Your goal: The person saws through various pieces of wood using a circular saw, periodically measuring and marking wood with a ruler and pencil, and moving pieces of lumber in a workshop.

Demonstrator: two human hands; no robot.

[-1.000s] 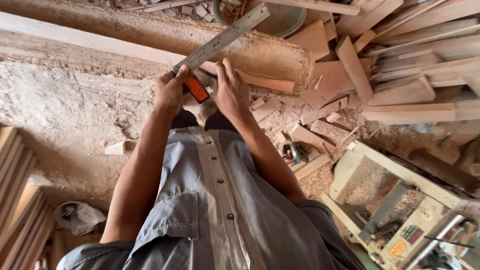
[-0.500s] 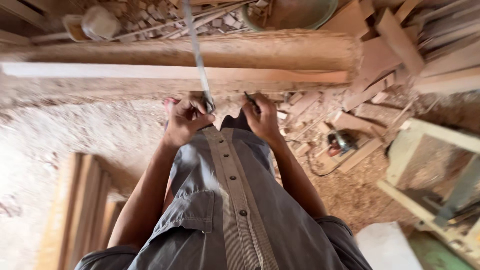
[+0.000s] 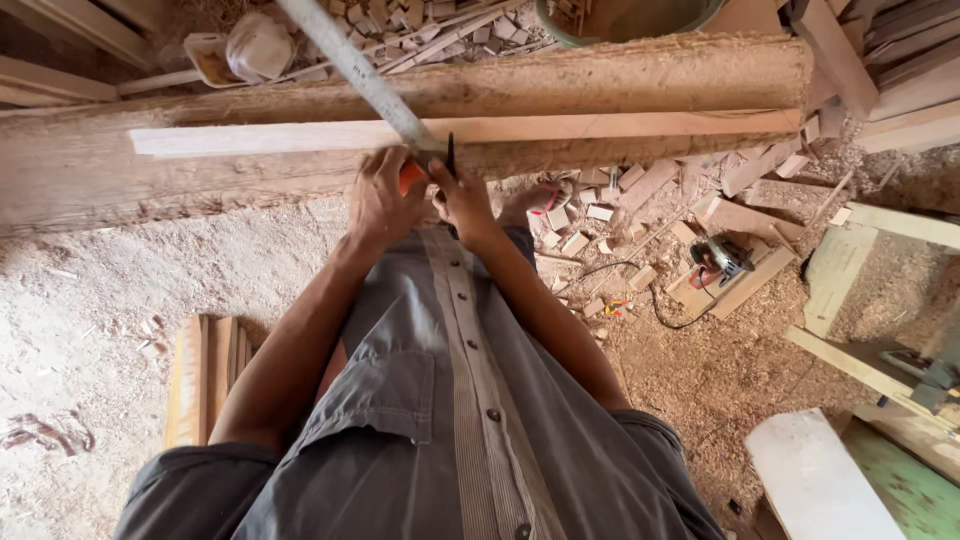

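We've got the left hand (image 3: 382,200) clamped on the orange handle of the square (image 3: 352,68), whose steel blade runs up across the plank (image 3: 600,130) lying on the log (image 3: 620,75), while the right hand (image 3: 462,198) pinches a dark pencil (image 3: 451,155) right at the blade's edge. To get a clean line, we'd say keep the handle pressed against the plank's edge and the pencil snug to the steel. Behind the log, a green tub (image 3: 560,30) looks to hold wood scraps and a white bucket (image 3: 212,60) holds something pale we can't make out.

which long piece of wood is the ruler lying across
The pale sawn plank resting on the rough log. The metal ruler crosses it by the left hand; the log is round and sawdust-coated, the plank flat and clean.
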